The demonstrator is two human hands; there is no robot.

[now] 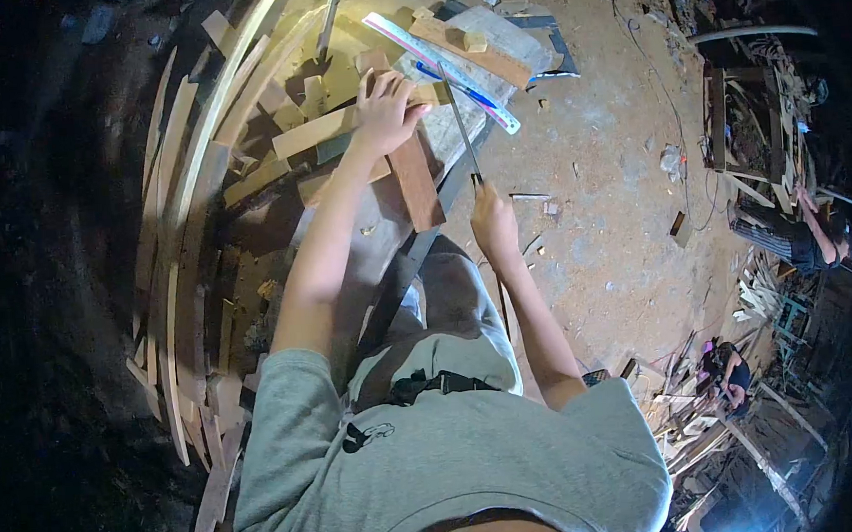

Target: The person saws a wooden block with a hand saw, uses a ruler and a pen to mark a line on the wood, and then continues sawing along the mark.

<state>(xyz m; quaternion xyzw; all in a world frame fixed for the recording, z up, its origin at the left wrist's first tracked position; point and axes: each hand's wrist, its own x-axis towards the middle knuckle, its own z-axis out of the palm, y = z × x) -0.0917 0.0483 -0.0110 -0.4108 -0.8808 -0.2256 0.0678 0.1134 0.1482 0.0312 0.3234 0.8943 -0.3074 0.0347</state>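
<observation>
My left hand (385, 114) is closed over a pale wood strip (315, 132), its fingers bent across the top. The strip's right end comes out past my thumb. My right hand (494, 225) grips the handle of a hand saw (460, 125), whose long thin blade points away from me and crosses close by that end. Below my left hand a reddish-brown wood block (415, 184) lies on the bench (351, 233). Beyond the blade are a clear ruler (394, 34) and a blue pen (481, 98).
A brown board (471, 52) with a small wood block (475, 42) on it lies at the bench's far end. Long curved planks (187, 188) stand along the left. Scraps litter the dirt floor (600, 246). Two people (733, 376) are at the right among wood piles.
</observation>
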